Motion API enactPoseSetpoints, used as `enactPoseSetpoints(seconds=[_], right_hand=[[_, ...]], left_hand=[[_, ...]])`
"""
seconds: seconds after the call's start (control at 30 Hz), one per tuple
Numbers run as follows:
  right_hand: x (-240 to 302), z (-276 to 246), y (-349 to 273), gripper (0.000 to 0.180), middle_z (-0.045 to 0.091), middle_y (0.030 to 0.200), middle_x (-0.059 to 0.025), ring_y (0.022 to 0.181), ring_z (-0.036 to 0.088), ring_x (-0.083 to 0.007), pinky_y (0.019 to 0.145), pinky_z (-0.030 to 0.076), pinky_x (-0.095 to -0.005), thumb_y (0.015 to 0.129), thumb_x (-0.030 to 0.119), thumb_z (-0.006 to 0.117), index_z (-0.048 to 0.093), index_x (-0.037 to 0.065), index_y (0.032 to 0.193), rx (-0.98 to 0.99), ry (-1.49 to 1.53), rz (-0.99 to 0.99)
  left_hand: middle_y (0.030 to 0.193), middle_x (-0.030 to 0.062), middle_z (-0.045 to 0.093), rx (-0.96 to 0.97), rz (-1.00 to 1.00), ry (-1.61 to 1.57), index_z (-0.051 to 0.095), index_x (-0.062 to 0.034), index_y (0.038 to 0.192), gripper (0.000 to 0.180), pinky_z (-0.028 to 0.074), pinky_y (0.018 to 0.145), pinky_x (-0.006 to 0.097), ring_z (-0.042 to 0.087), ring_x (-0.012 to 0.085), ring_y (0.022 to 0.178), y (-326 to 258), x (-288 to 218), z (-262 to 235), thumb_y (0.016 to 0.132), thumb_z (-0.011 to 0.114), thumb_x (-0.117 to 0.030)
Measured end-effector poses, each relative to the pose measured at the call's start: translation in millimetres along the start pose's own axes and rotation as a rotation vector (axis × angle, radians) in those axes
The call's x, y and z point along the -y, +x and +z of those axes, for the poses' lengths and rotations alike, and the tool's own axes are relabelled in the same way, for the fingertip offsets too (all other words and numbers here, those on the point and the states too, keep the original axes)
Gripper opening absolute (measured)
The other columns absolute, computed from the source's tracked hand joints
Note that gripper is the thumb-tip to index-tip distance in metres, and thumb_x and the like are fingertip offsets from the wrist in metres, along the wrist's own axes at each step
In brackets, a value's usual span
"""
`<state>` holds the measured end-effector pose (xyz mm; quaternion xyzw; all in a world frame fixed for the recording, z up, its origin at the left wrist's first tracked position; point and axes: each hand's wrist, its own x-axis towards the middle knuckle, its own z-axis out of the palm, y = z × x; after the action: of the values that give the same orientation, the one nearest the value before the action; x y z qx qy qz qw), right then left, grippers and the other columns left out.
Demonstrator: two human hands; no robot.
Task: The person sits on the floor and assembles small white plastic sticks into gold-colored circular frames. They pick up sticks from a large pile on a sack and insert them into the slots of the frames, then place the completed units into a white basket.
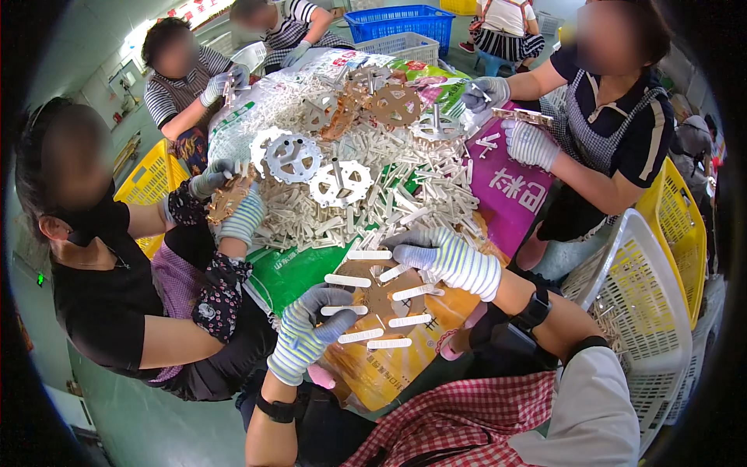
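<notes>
A round brown plate [380,300] with cut-outs lies in front of me, and several flat white strips [410,320] stick out around its rim. My left hand [306,336], in a striped glove with grey fingertips, grips the plate's left edge, its thumb beside one strip. At the plate's far right edge, my right hand [455,261], gloved alike, has its fingertips closed at the end of a white strip [369,254]. Part of the plate's rim is hidden by the strips and my fingers.
Beyond the plate, a large heap of white strips [366,210] covers printed sacks [299,268]. Silver toothed discs [292,159] and brown plates [395,104] rest on it. Gloved co-workers sit around, one holding a brown plate [228,199]. A white basket [634,311] stands at my right.
</notes>
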<state>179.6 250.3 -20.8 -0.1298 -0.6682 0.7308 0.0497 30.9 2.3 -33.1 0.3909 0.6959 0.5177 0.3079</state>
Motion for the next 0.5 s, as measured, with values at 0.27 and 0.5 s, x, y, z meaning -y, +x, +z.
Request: enactPoseSetpoints(seconds=[0.27,0.5], right_hand=[[-8,1,3,0.053,0.069,0.116,-0.0072,0.103,0.062,-0.0133,0.090,0.049,-0.0272,0.099,0.034,0.064,0.057,-0.004,0.135,-0.034,0.017,-0.049],[-10,4,0,0.053,0.069,0.115,-0.0086,0.102,0.062,-0.0138,0.090,0.049,-0.0267,0.098,0.032,0.065,0.057,-0.005,0.135,-0.071,-0.065,-0.100]], left_hand=[[0.093,0.0043,0.073,-0.154,-0.050,-0.159,0.070,-0.0013,0.104,0.024,0.055,0.074,0.025,0.066,0.0088,0.083,2,-9,8,0.084,0.080,-0.009],[0.092,0.0042,0.072,-0.217,-0.066,-0.139,0.070,-0.0009,0.103,0.023,0.055,0.075,0.025,0.066,0.0093,0.083,-2,-15,11,0.084,0.080,-0.008]])
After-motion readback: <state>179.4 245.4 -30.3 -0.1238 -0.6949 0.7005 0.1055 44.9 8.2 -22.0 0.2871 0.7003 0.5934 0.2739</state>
